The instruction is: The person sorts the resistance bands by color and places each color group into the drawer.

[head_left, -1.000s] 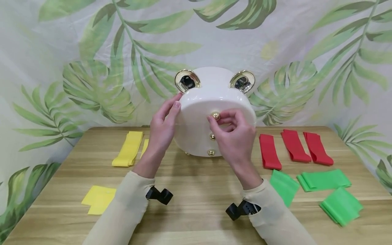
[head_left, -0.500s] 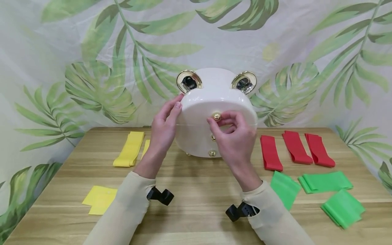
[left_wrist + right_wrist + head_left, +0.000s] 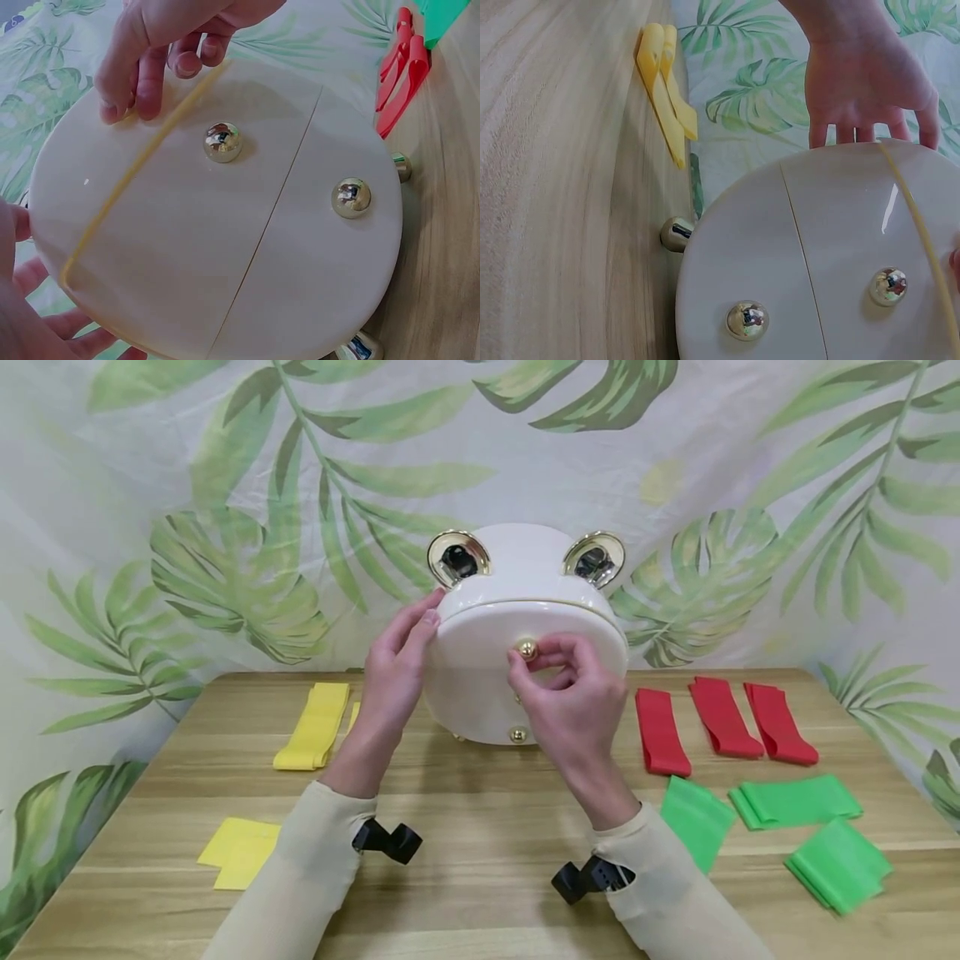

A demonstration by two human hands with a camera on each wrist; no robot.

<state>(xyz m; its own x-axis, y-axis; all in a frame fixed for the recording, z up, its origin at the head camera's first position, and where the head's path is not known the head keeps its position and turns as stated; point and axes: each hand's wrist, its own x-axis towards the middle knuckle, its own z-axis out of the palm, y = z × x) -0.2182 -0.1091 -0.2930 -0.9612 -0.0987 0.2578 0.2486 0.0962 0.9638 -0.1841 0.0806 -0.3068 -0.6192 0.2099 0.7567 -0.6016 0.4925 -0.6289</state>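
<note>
A glossy white rounded drawer box point(image 3: 480, 693) stands on the table, with gold knobs down its front and two gold-rimmed eye shapes on top. My right hand point(image 3: 581, 693) pinches the top gold knob point(image 3: 527, 649) between thumb and fingers. A thin gold-edged gap point(image 3: 135, 169) shows along the upper drawer front in the left wrist view. My left hand point(image 3: 393, 668) lies against the box's left side; the right wrist view shows its fingers point(image 3: 845, 133) extended along that side. The middle knob point(image 3: 223, 142) and lower knob point(image 3: 351, 198) are untouched.
Folded yellow strips point(image 3: 313, 727) and a yellow folded piece point(image 3: 242, 853) lie left on the wooden table point(image 3: 465, 877). Red folded strips point(image 3: 662, 732) and green folded pieces point(image 3: 795, 802) lie right. A leaf-printed cloth point(image 3: 360, 452) hangs behind the box.
The upper drawer front has come forward a little, with a gold-edged line appearing along its top. My right hand and the top knob have shifted slightly downward; my left hand stays on the side.
</note>
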